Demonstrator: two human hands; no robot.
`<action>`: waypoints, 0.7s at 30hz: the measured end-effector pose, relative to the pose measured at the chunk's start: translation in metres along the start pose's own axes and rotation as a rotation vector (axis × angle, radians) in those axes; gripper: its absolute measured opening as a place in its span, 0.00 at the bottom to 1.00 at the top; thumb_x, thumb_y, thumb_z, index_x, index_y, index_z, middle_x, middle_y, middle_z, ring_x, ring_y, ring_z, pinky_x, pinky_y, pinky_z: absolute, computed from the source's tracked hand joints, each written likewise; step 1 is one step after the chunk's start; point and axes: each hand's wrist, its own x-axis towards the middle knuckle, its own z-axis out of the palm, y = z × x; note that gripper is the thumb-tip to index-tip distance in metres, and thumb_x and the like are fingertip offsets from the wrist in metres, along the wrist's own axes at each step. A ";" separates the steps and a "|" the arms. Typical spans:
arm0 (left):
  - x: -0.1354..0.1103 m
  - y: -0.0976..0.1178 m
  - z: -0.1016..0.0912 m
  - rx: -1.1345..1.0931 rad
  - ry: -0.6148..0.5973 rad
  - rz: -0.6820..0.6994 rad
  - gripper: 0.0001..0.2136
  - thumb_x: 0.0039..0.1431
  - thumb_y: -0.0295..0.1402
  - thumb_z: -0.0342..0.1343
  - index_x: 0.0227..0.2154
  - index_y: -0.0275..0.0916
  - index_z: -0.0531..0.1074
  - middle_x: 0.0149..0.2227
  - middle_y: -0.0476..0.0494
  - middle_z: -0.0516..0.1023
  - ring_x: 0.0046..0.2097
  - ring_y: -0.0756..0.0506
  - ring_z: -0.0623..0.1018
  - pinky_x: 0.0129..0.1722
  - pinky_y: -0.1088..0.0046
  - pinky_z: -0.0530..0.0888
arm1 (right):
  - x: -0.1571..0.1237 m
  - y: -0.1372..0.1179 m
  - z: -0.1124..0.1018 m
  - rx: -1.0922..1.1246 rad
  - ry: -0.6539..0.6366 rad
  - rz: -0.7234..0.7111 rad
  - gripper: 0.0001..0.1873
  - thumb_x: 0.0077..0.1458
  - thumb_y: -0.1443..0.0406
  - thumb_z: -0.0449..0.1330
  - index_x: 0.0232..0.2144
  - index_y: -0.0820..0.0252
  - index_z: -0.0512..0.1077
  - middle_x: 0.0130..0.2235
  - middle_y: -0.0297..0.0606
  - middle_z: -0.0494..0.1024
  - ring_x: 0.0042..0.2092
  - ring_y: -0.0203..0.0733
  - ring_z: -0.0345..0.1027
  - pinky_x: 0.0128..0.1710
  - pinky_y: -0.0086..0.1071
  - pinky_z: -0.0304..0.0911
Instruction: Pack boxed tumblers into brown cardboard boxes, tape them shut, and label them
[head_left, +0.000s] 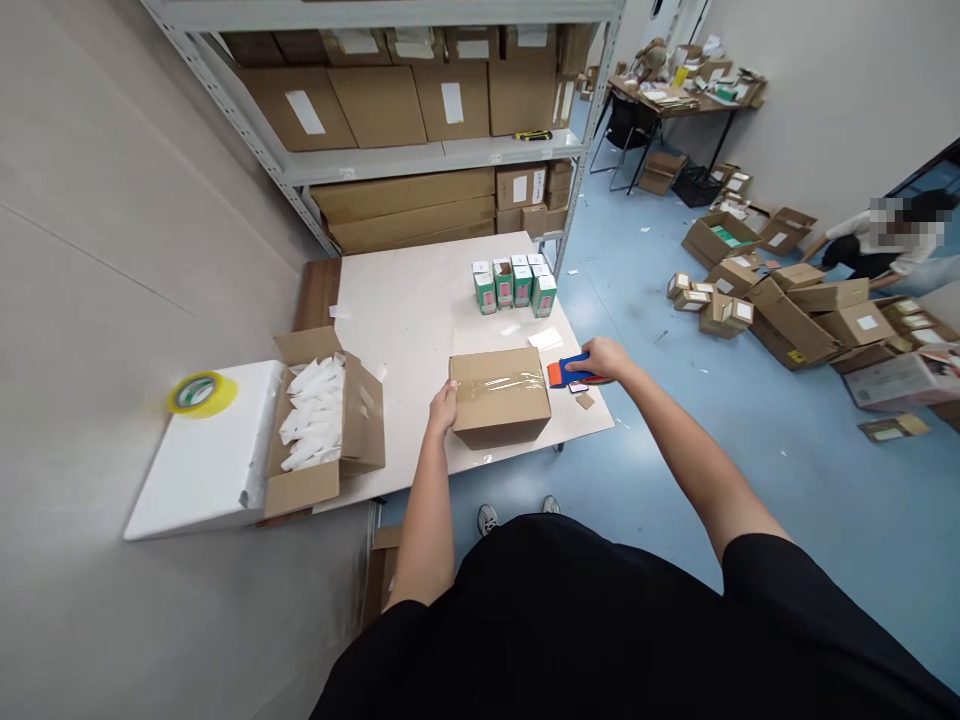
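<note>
A closed cardboard box [501, 400] sits near the front edge of the white table [397, 300], with clear tape running along its top. My left hand [443, 407] grips the box's left side, thumb towards the top edge. To the right of the box, my right hand [606, 358] is wrapped round a blue and orange tape dispenser [571, 371]. The dispenser is held just off the box's right end. Beneath it, a small dark-edged item lies partly hidden on the table. Several green and white small boxes [523, 287] stand in rows behind the cardboard box.
An open carton of white packets [315, 410] stands at the left, beside a white block [202, 450] bearing a yellow tape roll [199, 393]. Metal shelving [435, 160] with cartons rises behind the table. A person [892, 240] crouches among cartons on the right.
</note>
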 end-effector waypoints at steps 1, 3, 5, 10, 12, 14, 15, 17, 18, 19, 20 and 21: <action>0.001 -0.001 0.000 -0.002 0.000 -0.007 0.23 0.75 0.44 0.44 0.58 0.37 0.78 0.60 0.39 0.80 0.61 0.38 0.78 0.63 0.63 0.71 | -0.001 0.014 0.000 0.007 -0.009 0.012 0.26 0.56 0.42 0.68 0.29 0.60 0.77 0.34 0.51 0.80 0.41 0.54 0.72 0.36 0.39 0.58; 0.002 -0.002 0.001 -0.007 0.002 -0.032 0.23 0.74 0.45 0.45 0.58 0.38 0.78 0.59 0.40 0.81 0.61 0.38 0.78 0.62 0.63 0.72 | 0.000 0.036 0.002 0.024 -0.021 0.022 0.26 0.58 0.42 0.65 0.31 0.59 0.78 0.34 0.51 0.79 0.41 0.55 0.71 0.37 0.40 0.58; 0.004 -0.005 0.001 -0.023 0.010 -0.055 0.23 0.74 0.46 0.46 0.57 0.39 0.79 0.59 0.40 0.81 0.61 0.39 0.78 0.62 0.64 0.72 | 0.002 0.046 0.008 0.034 -0.031 0.026 0.26 0.59 0.42 0.65 0.31 0.58 0.78 0.33 0.51 0.79 0.41 0.55 0.72 0.37 0.40 0.59; 0.008 -0.014 -0.013 -0.099 0.029 -0.072 0.25 0.73 0.48 0.48 0.58 0.36 0.78 0.59 0.38 0.80 0.61 0.39 0.79 0.61 0.64 0.73 | 0.009 0.025 0.036 0.065 -0.009 0.035 0.25 0.56 0.41 0.66 0.29 0.55 0.77 0.34 0.46 0.81 0.39 0.53 0.75 0.32 0.37 0.59; 0.009 -0.020 -0.029 -0.072 0.055 -0.096 0.25 0.73 0.49 0.47 0.56 0.36 0.80 0.58 0.38 0.81 0.60 0.38 0.79 0.60 0.64 0.74 | 0.010 0.005 0.051 0.106 0.007 0.002 0.25 0.57 0.41 0.65 0.29 0.55 0.77 0.34 0.44 0.82 0.39 0.51 0.75 0.31 0.35 0.58; 0.010 -0.025 -0.050 0.000 0.103 -0.146 0.25 0.73 0.49 0.48 0.52 0.36 0.81 0.56 0.37 0.82 0.59 0.36 0.80 0.59 0.63 0.75 | 0.012 -0.018 0.066 0.163 0.019 -0.047 0.27 0.58 0.40 0.63 0.28 0.57 0.76 0.33 0.42 0.82 0.38 0.47 0.75 0.31 0.33 0.57; 0.010 -0.027 -0.062 0.051 0.131 -0.173 0.24 0.73 0.49 0.48 0.51 0.37 0.82 0.56 0.36 0.83 0.59 0.35 0.79 0.60 0.61 0.74 | 0.012 -0.031 0.073 0.196 0.023 -0.075 0.27 0.59 0.40 0.62 0.28 0.57 0.76 0.32 0.41 0.82 0.37 0.46 0.75 0.31 0.32 0.56; 0.008 -0.028 -0.087 0.177 0.193 -0.232 0.23 0.73 0.47 0.48 0.51 0.36 0.82 0.56 0.32 0.82 0.61 0.32 0.78 0.62 0.57 0.72 | 0.015 -0.060 0.083 0.258 0.031 -0.123 0.28 0.60 0.40 0.61 0.29 0.58 0.77 0.32 0.39 0.81 0.36 0.44 0.74 0.30 0.31 0.55; 0.006 -0.026 -0.098 0.244 0.226 -0.256 0.23 0.72 0.47 0.49 0.52 0.35 0.81 0.57 0.30 0.81 0.62 0.30 0.77 0.63 0.54 0.71 | 0.016 -0.076 0.086 0.282 0.033 -0.145 0.28 0.60 0.40 0.62 0.29 0.58 0.77 0.32 0.39 0.82 0.36 0.43 0.74 0.30 0.30 0.55; 0.004 -0.022 -0.108 0.305 0.261 -0.272 0.24 0.72 0.47 0.49 0.54 0.34 0.80 0.58 0.28 0.80 0.63 0.28 0.76 0.63 0.52 0.70 | 0.017 -0.092 0.089 0.299 0.035 -0.162 0.27 0.60 0.40 0.62 0.30 0.58 0.78 0.33 0.39 0.82 0.36 0.43 0.74 0.30 0.30 0.55; 0.002 -0.017 -0.115 0.352 0.289 -0.274 0.25 0.71 0.48 0.50 0.57 0.34 0.79 0.59 0.27 0.79 0.64 0.28 0.75 0.64 0.51 0.69 | 0.017 -0.109 0.090 0.308 0.038 -0.173 0.27 0.59 0.41 0.63 0.31 0.58 0.78 0.34 0.39 0.82 0.37 0.43 0.74 0.30 0.30 0.55; -0.001 -0.010 -0.119 0.385 0.309 -0.255 0.27 0.71 0.49 0.50 0.60 0.34 0.76 0.60 0.26 0.78 0.65 0.28 0.74 0.64 0.51 0.68 | 0.018 -0.126 0.091 0.311 0.041 -0.180 0.27 0.59 0.41 0.64 0.32 0.58 0.79 0.34 0.40 0.83 0.37 0.43 0.74 0.30 0.30 0.55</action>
